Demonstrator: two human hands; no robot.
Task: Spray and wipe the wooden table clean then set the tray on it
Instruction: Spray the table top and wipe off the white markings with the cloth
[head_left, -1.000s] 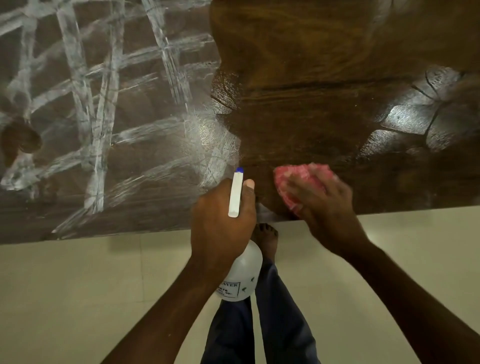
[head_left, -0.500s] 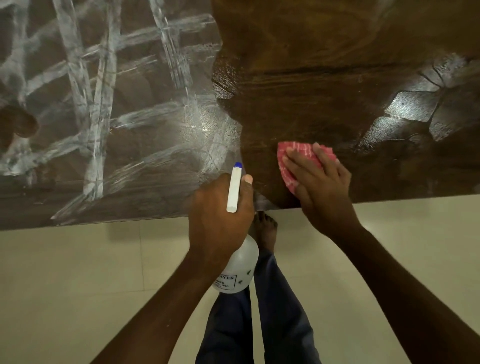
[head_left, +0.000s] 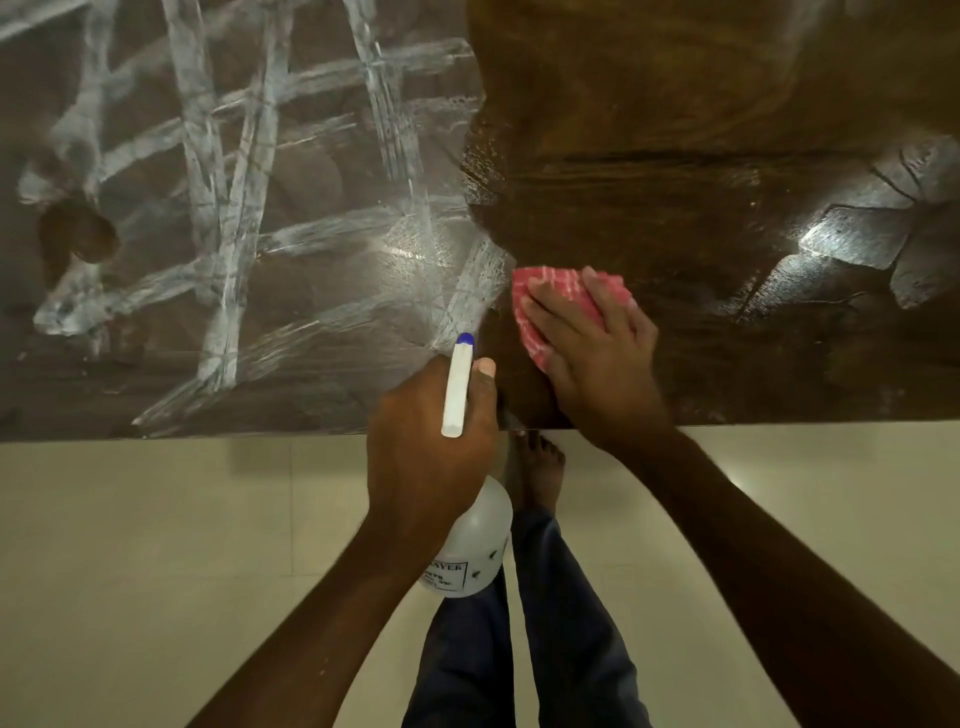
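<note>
White chalky streaks (head_left: 223, 218) criss-cross the left half of the wooden table (head_left: 675, 130), while the right half shows dark, wet, mostly cleared grain. The right hand (head_left: 597, 353) lies flat with fingers spread, pressing a pink checked cloth (head_left: 540, 296) onto the table near its front edge, right at the border of the streaked area. The left hand (head_left: 426, 441) is wrapped around a white spray bottle (head_left: 470, 545), nozzle aimed at the streaks. Wiping looks about half done; the next move probably calls for sweeping the cloth leftward through the white marks. No tray is in view.
</note>
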